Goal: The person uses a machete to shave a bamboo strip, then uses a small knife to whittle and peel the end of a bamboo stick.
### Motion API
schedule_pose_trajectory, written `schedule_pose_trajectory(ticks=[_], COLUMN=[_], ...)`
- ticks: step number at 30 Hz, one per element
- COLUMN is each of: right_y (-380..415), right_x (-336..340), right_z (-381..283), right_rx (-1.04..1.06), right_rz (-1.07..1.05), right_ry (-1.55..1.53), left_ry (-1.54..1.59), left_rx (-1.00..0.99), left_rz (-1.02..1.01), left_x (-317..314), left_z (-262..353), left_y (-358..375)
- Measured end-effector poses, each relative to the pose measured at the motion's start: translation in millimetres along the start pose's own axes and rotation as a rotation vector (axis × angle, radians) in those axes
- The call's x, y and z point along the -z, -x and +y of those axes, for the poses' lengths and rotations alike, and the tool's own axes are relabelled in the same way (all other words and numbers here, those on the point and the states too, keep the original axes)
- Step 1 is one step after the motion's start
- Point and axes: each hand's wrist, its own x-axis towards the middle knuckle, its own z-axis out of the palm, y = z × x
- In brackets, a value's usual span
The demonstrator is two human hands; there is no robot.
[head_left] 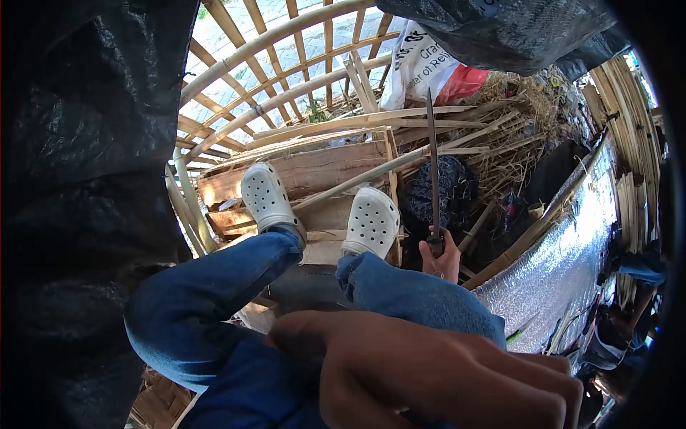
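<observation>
My right hand (441,259), beyond my right knee, is closed around the dark handle of a machete (433,161). The long, narrow blade stands upright and points away from me, above split bamboo strips (493,136) and a dark patterned cloth or bag (437,189). Large and close to the camera, my left hand (443,365) hangs over my lap with its fingers loosely bent and apart. I see nothing held in it, though its underside is hidden. My feet, in white clogs (373,220), rest against wooden boards (329,161).
A curved bamboo lattice (286,64) borders the far left. Black plastic sheeting (86,179) hangs at left, with more overhead. A printed white sack (421,68) lies behind dry straw (532,118). Silver foil sheeting (557,264) lines the right side; people are partly visible beyond it.
</observation>
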Motion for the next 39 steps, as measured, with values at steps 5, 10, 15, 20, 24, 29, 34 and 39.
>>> schedule_pose_trajectory(ticks=[5, 10, 15, 20, 24, 29, 34, 39], right_y=[-0.5, 0.2, -0.5, -1.0, -8.3, -16.6, -23.5, -14.9], right_x=[2.0, -2.6, -6.7, -16.1, -24.0, -28.6, -39.2, -26.6], right_z=[0.2, 15.1, 25.6, 16.7, 16.2, 24.8, 33.9, 22.1], right_rx=[-0.01, -0.059, -0.018, -0.181, -0.181, -0.079, -0.064, -0.032], right_rz=[-0.005, -0.022, -0.058, -0.101, -0.096, -0.079, -0.082, -0.037], right_ry=[-0.058, -0.159, -0.19, -0.408, -0.454, -0.29, -0.312, -0.243], left_ry=[0.13, 0.192, 0.033, -1.478, -2.375, -2.592, -2.542, -2.604], left_rx=[0.192, 0.045, 0.696, 0.508, 0.386, 0.343, 0.433, 0.573], left_rz=[-0.078, 0.094, -0.351, 0.364, 0.339, -0.192, -0.178, -0.218], left_x=[15.2, 3.0, 55.8, 159.0, 273.8, 326.3, 330.0, 325.2], left_z=[12.3, 5.6, 62.3, 81.1, 81.9, 63.9, 65.9, 66.6], left_y=[13.8, 4.7, -18.2, -22.7, 25.3, 69.5, 75.3, 74.0])
